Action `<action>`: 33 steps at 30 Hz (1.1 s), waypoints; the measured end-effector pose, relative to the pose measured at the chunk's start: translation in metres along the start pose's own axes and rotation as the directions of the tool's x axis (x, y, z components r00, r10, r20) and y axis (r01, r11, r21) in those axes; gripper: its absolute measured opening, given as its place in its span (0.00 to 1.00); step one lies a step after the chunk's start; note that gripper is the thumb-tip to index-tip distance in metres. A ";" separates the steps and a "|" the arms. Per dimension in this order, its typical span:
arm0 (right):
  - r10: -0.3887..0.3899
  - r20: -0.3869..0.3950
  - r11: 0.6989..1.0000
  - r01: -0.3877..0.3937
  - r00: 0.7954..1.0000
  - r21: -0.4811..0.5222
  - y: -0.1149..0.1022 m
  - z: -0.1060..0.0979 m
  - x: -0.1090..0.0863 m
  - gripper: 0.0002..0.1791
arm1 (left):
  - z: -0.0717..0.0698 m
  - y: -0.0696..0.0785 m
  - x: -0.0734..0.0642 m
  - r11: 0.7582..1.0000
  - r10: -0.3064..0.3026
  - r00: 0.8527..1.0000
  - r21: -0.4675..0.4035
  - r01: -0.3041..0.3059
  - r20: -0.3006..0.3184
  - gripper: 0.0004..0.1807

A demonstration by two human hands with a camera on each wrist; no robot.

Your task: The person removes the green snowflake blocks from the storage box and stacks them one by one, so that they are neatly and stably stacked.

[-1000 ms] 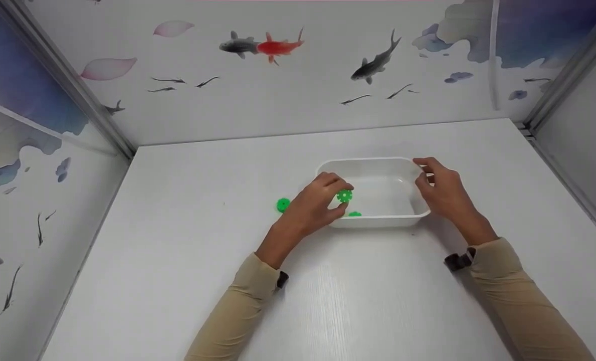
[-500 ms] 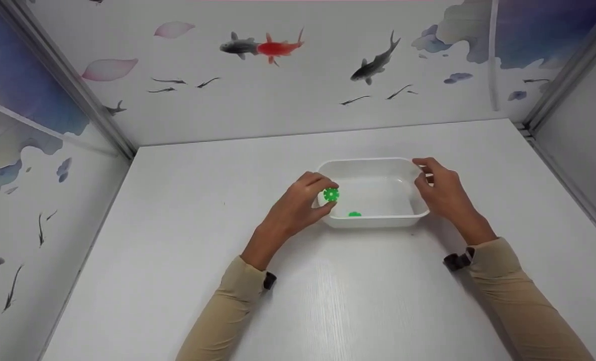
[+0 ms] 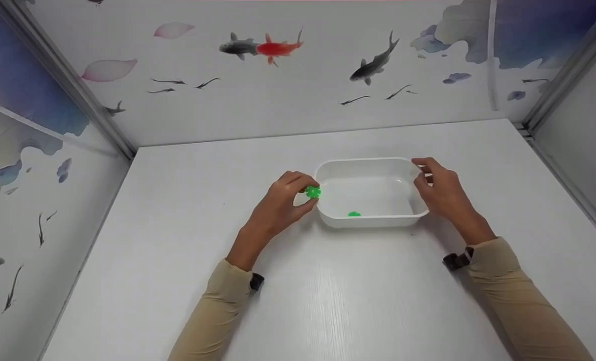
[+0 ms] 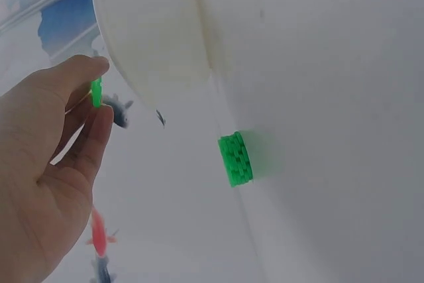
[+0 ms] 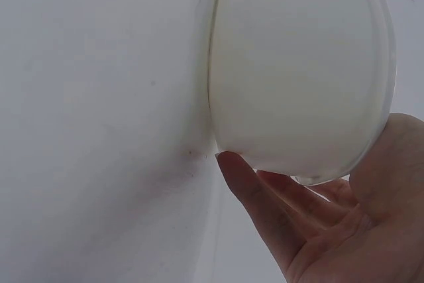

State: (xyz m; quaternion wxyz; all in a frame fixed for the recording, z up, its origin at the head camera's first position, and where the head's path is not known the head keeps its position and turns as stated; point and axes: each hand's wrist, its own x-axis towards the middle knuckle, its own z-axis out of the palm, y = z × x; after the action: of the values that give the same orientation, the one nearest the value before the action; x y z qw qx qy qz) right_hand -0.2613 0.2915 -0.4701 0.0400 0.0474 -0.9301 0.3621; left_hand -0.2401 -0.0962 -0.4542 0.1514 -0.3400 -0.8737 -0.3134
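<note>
My left hand (image 3: 280, 203) pinches a small green notched disc (image 3: 313, 192) between thumb and fingertips, at the left rim of a white plastic tray (image 3: 378, 220). The left wrist view shows that disc edge-on in the fingers. A short stack of similar green discs (image 4: 235, 158) stands on the table below the left hand, hidden in the head view. Another green disc (image 3: 354, 214) lies inside the tray by its near wall, partly covered by the rim. My right hand (image 3: 443, 190) holds the tray's right end with curled fingers, against its outer wall (image 5: 298, 84).
The white table (image 3: 298, 291) carries the tray right of its middle. A white back panel (image 3: 308, 110) printed with fish rises behind it, and side panels with metal posts (image 3: 62, 75) stand left and right.
My left hand has moved left with the green disc, from above the tray's inside to its left rim, and now covers the stack seen earlier. The right hand and tray stay in place.
</note>
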 end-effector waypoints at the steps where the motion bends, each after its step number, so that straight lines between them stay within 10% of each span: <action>1: 0.001 0.001 1.000 -0.001 1.000 0.000 0.000 0.000 0.000 0.27 | -0.001 -0.001 -0.001 1.000 -0.007 1.000 0.000 0.007 -0.001 0.16; 16: 0.014 0.012 1.000 -0.014 1.000 -0.010 0.002 0.001 0.000 0.28 | -0.017 -0.025 -0.016 0.990 -0.144 0.989 -0.001 0.144 -0.013 0.20; 33: -0.003 -0.001 1.000 0.003 1.000 -0.014 0.003 0.001 0.002 0.27 | -0.026 -0.039 -0.022 0.941 -0.334 0.937 -0.028 0.338 0.108 0.19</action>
State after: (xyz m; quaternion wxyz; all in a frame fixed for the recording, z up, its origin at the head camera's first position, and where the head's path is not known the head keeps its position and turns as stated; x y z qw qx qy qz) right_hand -0.2636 0.2928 -0.4730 0.0414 0.0484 -0.9325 0.3555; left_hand -0.2494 -0.1463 -0.4626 0.0432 -0.2046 -0.9180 -0.3370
